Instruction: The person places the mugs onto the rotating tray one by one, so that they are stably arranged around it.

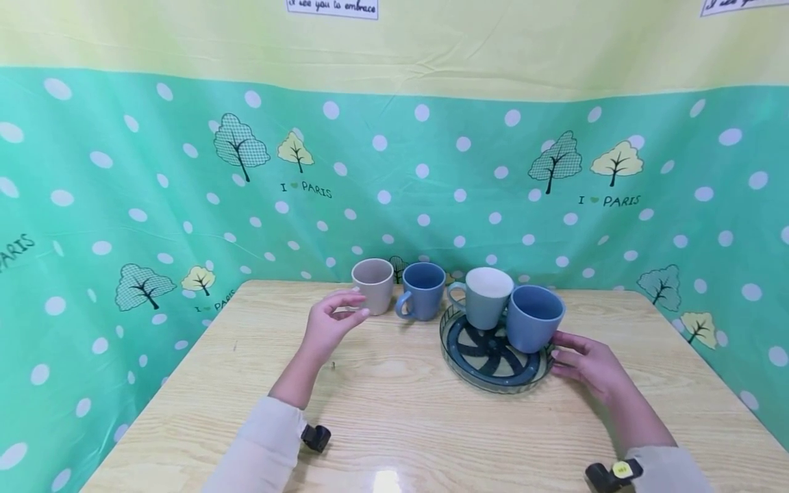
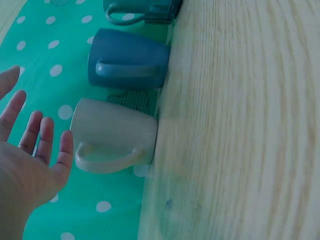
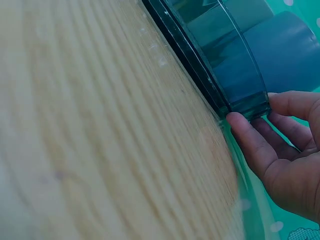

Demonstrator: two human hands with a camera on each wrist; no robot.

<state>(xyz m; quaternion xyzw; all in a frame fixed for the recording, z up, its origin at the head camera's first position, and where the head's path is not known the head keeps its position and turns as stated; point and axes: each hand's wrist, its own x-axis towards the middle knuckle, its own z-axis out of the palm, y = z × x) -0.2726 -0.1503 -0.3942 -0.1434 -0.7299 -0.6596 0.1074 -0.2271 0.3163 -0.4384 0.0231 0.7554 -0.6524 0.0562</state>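
My left hand is open, palm toward a beige mug at the table's back edge, with a small gap between them. In the left wrist view the palm faces the beige mug's handle. A blue mug stands just right of it. A round dark tray holds a pale grey mug and a second blue mug. My right hand rests against the tray's right rim; its thumb touches the tray's wall.
The wooden table is ringed at the back and both sides by a green polka-dot cloth. The mugs stand close to the back cloth. The tray sits right of centre.
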